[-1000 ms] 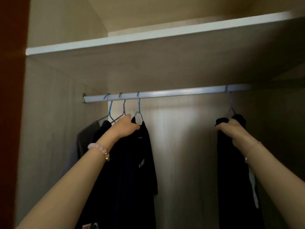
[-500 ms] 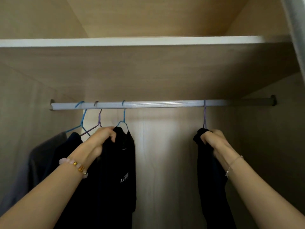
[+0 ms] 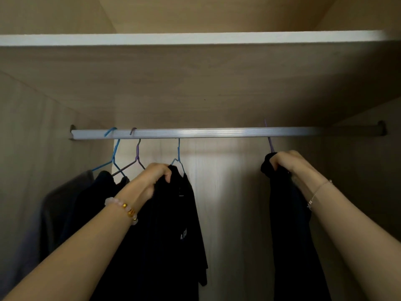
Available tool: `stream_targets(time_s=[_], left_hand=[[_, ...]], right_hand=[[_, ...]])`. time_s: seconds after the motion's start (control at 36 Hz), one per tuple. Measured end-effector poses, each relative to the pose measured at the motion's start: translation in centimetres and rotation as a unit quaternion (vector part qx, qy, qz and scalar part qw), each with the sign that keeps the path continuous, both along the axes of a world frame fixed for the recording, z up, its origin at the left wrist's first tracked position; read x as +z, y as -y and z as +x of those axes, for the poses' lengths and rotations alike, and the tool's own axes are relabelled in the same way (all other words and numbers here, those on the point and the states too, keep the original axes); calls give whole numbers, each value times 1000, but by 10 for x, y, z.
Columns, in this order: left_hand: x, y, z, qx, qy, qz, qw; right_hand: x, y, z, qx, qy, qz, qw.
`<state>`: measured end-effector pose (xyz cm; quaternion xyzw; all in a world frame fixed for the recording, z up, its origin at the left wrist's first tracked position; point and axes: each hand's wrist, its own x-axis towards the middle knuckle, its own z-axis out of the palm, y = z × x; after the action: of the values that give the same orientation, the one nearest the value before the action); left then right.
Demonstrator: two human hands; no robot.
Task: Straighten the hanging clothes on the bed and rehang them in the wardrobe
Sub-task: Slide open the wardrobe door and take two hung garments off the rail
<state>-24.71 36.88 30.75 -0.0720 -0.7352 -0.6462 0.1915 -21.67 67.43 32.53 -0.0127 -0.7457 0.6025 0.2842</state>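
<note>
Rightward along the rail (image 3: 217,133) the black shirt (image 3: 180,213) had slid, gripped by the left hand (image 3: 155,177); the right hand (image 3: 286,161) clutched a dark garment (image 3: 288,235), whose hook (image 3: 270,145) likely needed seating squarely.

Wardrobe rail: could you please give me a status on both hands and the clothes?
Left hand grips black shirt at its top. Right hand grips dark garment under purple hanger, hooked over rail. Rail between them bare.
</note>
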Motion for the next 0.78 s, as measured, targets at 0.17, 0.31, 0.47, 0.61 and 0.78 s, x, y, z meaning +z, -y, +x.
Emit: stream_targets(time_s=[0.17, 0.31, 0.47, 0.61, 0.78], left_hand=[[-51, -1, 1, -36, 32, 34, 998], [-105, 1, 22, -65, 61, 72, 993], [-180, -1, 74, -100, 88, 73, 988], [-238, 9, 128, -122, 133, 83, 980], [-296, 13, 185, -106, 170, 115, 973]], right_hand=[[-36, -1, 6, 3, 37, 1, 999], [-102, -4, 15, 35, 53, -33, 997], [-190, 3, 64, 160, 63, -84, 982], [-259, -10, 93, 242, 98, -127, 957], [-316, -16, 139, 329, 142, -120, 926]])
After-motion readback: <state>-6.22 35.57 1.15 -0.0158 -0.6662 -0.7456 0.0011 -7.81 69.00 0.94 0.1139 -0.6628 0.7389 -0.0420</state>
